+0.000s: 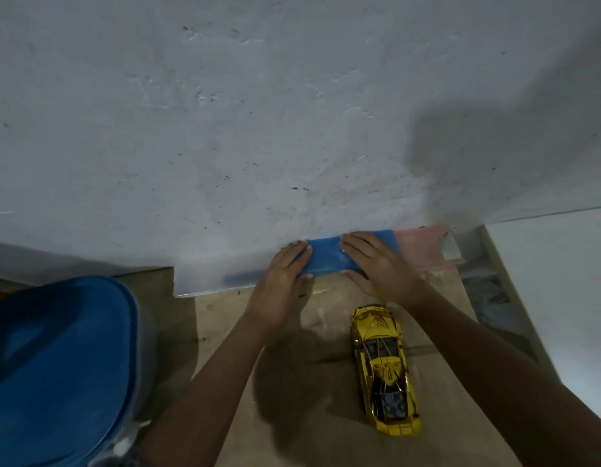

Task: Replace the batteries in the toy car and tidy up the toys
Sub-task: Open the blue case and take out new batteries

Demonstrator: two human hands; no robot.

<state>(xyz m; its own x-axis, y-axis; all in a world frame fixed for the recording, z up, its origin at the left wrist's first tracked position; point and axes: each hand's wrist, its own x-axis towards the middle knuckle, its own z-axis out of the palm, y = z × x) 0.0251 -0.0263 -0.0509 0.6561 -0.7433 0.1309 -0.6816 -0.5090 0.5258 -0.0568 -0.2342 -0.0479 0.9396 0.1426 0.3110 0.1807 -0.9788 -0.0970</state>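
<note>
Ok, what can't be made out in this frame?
Head view:
Blue item: the hands cover its ends, so what it is stays unclear.
Left hand and right hand: grip or mere press, cannot tell.
Toy car: its underside faces the floor, hidden.
Blue bin: cut by the left and bottom edges; the lid hides its contents.

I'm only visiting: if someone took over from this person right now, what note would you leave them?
Left hand and right hand: both grip the blue object at the foot of the wall.
Yellow toy car: upright on the floor by the right forearm, untouched.
Blue-lidded bin: far left.
Done: nothing the picture shows. Left: battery swap, tidying.
</note>
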